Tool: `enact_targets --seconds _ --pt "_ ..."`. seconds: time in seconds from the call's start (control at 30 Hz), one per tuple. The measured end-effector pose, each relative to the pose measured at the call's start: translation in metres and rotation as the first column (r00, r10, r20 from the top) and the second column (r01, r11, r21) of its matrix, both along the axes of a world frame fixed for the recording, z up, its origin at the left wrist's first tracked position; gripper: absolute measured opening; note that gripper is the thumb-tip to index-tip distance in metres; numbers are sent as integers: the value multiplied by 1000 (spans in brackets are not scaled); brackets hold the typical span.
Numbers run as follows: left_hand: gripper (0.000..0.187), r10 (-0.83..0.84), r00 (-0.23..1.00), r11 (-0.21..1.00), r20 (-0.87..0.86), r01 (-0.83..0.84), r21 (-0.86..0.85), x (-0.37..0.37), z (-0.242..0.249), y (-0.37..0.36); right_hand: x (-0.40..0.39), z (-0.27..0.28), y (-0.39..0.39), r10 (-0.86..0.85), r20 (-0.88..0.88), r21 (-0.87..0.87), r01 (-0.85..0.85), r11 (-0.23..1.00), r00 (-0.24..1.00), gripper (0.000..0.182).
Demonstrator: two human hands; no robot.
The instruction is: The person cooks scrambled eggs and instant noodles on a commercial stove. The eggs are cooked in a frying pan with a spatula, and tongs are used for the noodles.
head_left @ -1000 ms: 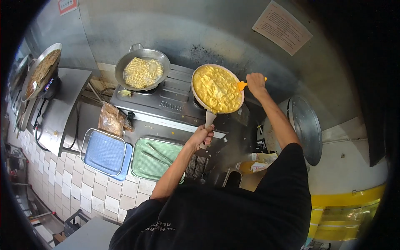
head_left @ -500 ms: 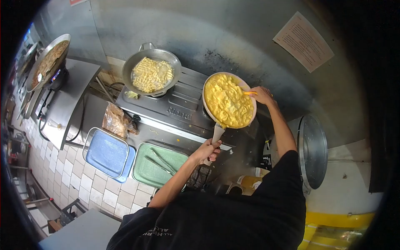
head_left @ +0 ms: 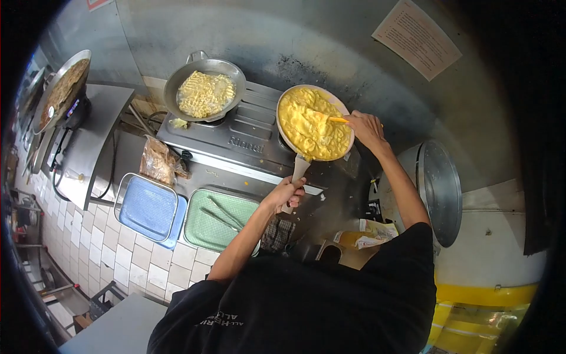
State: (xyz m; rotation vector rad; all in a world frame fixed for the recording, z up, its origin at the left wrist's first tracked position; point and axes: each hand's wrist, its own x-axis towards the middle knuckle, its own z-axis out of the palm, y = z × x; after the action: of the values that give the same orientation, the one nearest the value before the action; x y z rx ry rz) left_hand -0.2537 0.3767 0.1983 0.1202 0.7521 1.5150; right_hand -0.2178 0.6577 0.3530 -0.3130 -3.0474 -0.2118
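A frying pan (head_left: 301,167) full of yellow scrambled egg (head_left: 312,127) sits over the right side of the stove (head_left: 250,127). My left hand (head_left: 285,194) is wrapped round the pan's pale handle. My right hand (head_left: 368,130) grips the orange handle of a spatula (head_left: 337,120), whose far end is sunk in the egg and hidden. On the left burner stands a metal wok (head_left: 238,100) with blocks of noodles (head_left: 205,94) in liquid.
Below the stove lie a green tray (head_left: 197,233) with tongs (head_left: 221,217), a blue basket (head_left: 147,206) and a plastic bag of brown food (head_left: 157,160). A large metal pot (head_left: 439,194) stands at right. Another wok (head_left: 65,88) is at far left.
My right hand has shifted the spatula through the egg, folding it towards the pan's middle. My left hand keeps its hold on the handle. The whole view has moved slightly.
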Motion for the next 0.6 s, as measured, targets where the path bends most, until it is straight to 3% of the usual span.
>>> enact_targets --seconds 0.27,0.37,0.47,0.6 --pt "13 19 1000 1000 6 -19 17 2 -1 1 18 -8 -38 109 30 147 -112 983 994 34" --pt "12 30 999 999 -15 -29 22 2 -1 1 12 -24 -52 142 11 152 -142 978 990 29" --pt "12 30 999 999 -11 -30 31 1 -5 3 8 -48 -51 123 103 154 -138 978 987 20" --pt "15 43 998 999 -45 -42 30 3 -5 2 -10 -51 -27 175 -33 243 -162 956 984 12"
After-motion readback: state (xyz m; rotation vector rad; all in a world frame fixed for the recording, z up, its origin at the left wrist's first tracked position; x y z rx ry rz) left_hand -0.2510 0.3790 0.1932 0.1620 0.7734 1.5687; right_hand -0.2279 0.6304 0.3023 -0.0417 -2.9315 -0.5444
